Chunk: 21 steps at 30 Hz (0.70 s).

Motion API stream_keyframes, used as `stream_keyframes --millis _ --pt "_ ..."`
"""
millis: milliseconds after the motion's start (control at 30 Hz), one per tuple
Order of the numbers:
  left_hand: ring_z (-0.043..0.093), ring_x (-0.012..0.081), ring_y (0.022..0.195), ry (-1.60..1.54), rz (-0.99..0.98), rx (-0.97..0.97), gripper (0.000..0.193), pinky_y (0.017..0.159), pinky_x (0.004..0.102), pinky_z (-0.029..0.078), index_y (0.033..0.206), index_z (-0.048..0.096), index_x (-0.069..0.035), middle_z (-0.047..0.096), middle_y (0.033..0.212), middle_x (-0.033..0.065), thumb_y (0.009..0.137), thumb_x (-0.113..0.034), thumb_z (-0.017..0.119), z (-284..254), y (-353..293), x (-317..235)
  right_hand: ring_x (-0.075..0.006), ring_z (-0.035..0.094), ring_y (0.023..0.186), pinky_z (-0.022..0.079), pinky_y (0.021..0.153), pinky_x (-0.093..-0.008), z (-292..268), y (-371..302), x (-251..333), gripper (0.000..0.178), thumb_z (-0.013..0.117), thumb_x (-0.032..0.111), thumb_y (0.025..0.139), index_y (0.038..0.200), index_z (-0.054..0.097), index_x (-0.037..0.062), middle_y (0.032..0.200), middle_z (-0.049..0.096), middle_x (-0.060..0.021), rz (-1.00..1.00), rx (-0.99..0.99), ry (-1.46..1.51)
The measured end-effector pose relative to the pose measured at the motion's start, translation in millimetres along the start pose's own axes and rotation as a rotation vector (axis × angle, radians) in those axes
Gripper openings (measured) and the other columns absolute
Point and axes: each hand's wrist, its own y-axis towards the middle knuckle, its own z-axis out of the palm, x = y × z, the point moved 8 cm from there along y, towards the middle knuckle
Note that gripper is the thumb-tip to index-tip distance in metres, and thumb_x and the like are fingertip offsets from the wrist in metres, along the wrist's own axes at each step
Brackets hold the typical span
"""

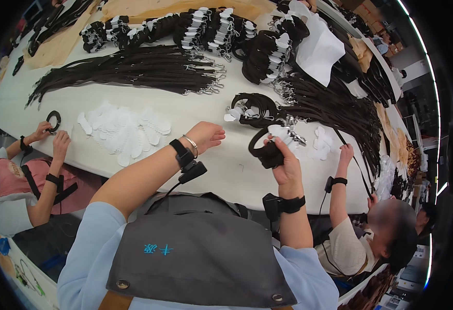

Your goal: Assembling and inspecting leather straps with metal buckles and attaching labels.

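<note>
Black strap coils [272, 156], apparently several; white tags [280, 133]; in right hand [289, 173].

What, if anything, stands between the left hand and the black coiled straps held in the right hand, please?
Nothing visible does: between the left hand and the coiled straps in the right hand, only white tabletop shows. Another black coil lies beyond that gap, not in it.

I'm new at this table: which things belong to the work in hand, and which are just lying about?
Likely belong: black coil in the right hand; loose white pieces; long black straps; stacked black coils.

Seemingly lying about: white sheet; tan paper.
</note>
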Motion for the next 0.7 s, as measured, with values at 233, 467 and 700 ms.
stream_keyframes --millis 233,467,700 --pt "0.056 0.0268 0.105 -0.469 -0.117 -0.18 0.034 0.094 0.0405 0.05 0.119 0.051 0.003 0.054 0.117 0.0166 0.094 -0.018 0.059 24 78 1 -0.023 0.062 0.101 0.053 0.091 -0.0407 -60 26 56 0.027 0.063 0.01 0.091 0.114 0.054 0.0001 0.108 0.063 -0.0092 -0.097 -0.087 0.225" --pt "0.059 0.0168 0.098 -0.231 0.14 0.007 0.03 0.086 0.0347 0.055 0.121 0.05 0.001 0.06 0.11 0.0078 0.095 -0.011 0.056 72 69 -53 -0.0231 0.062 0.102 0.053 0.09 -0.0411 -104 33 51 0.029 0.062 0.011 0.092 0.118 0.052 0.001 0.107 0.063 -0.0096 -0.072 -0.217 0.209" --pt "0.063 0.0182 0.092 -0.038 0.108 -0.11 0.031 0.076 0.033 0.059 0.117 0.051 0.003 0.063 0.102 0.0089 0.09 -0.009 0.062 81 105 -38 -0.0227 0.065 0.092 0.055 0.083 -0.037 -71 46 79 0.031 0.065 0.005 0.088 0.116 0.054 -0.0015 0.101 0.065 -0.0117 -0.202 -0.247 -0.043"
